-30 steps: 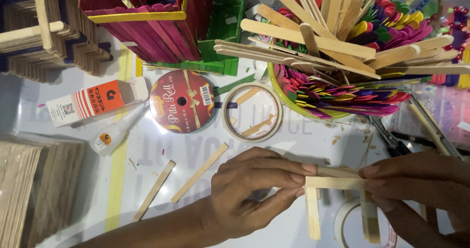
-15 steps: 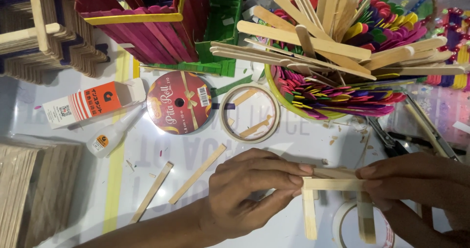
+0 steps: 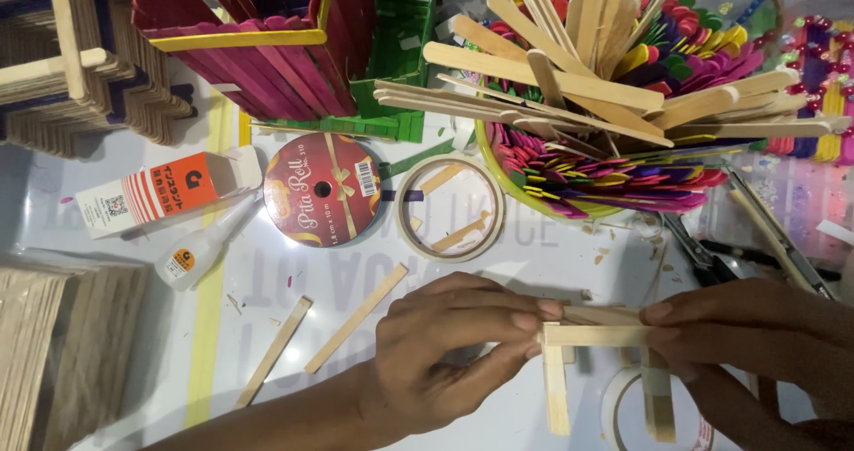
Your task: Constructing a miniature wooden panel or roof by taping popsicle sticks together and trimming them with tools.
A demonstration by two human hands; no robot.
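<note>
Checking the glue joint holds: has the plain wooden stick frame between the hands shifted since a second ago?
No. The plain wooden stick frame sits at the same spot below the tape ring, pinched by left hand and right hand.

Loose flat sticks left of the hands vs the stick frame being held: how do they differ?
The two loose sticks lie flat on the table, apart and slanted, touched by nobody; the stick frame is several sticks joined, a crossbar with two legs. It is pinched between the left hand and right hand, while the loose ones sit free. Both are plain, unpainted wood of similar width.
</note>
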